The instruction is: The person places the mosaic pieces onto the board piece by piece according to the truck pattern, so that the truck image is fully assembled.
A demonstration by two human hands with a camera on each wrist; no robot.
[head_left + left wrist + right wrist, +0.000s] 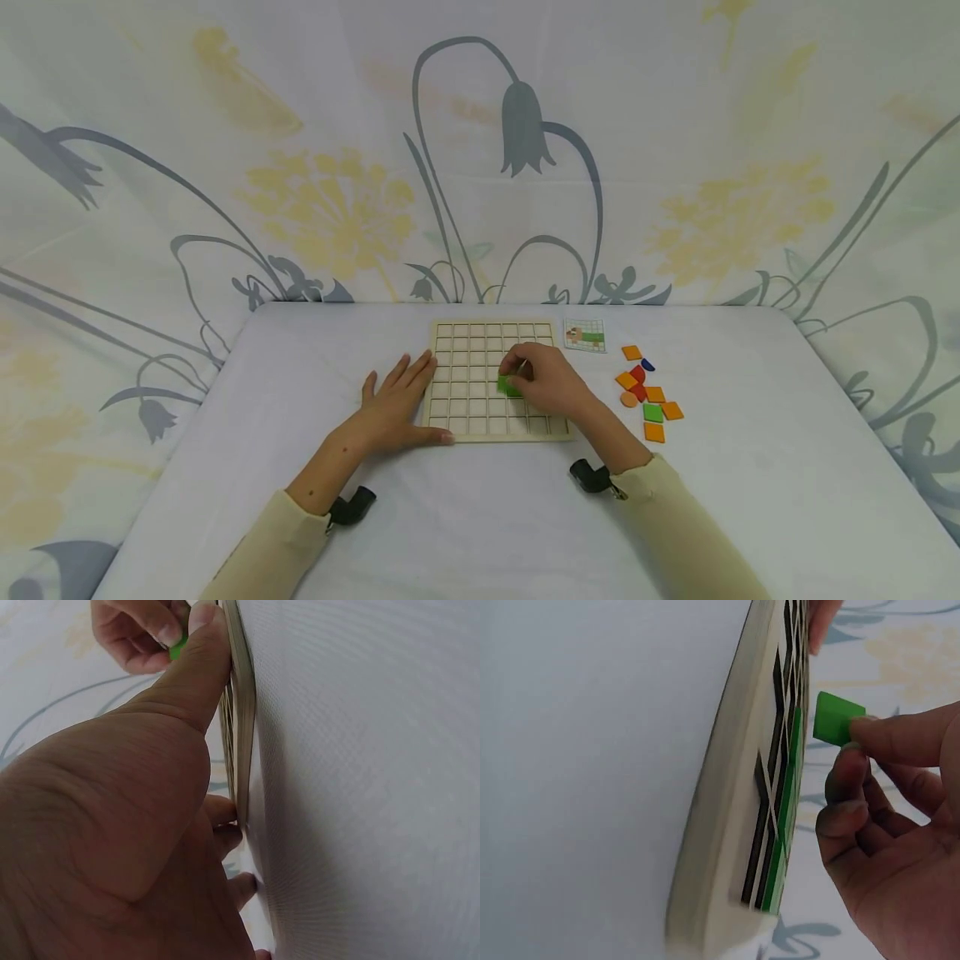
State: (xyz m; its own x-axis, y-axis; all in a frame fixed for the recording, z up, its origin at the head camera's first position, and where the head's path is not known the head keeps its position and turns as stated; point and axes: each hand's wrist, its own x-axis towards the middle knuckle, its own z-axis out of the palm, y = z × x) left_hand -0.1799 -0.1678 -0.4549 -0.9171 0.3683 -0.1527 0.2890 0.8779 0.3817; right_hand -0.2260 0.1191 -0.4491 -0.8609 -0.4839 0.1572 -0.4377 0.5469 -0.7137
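A pale wooden grid board (459,408) lies on the white table. Spread along its left side is my left hand (393,412), fingertips at the edge and thumb by the front left corner. My right hand (551,379) is over the right half of the board. It pinches a small green square tile (836,718) between thumb and fingers, held just above the grid. Green pieces (780,840) sit in cells along the near part of the board in the right wrist view; from the head, my right hand covers most of that area.
Right of the board lie loose tiles: several orange squares (654,432), a green square (653,412), red pieces (638,391), an orange round one (628,400) and a blue one (648,365). A picture card (585,335) lies by the far right corner. Patterned cloth (480,208) hangs behind.
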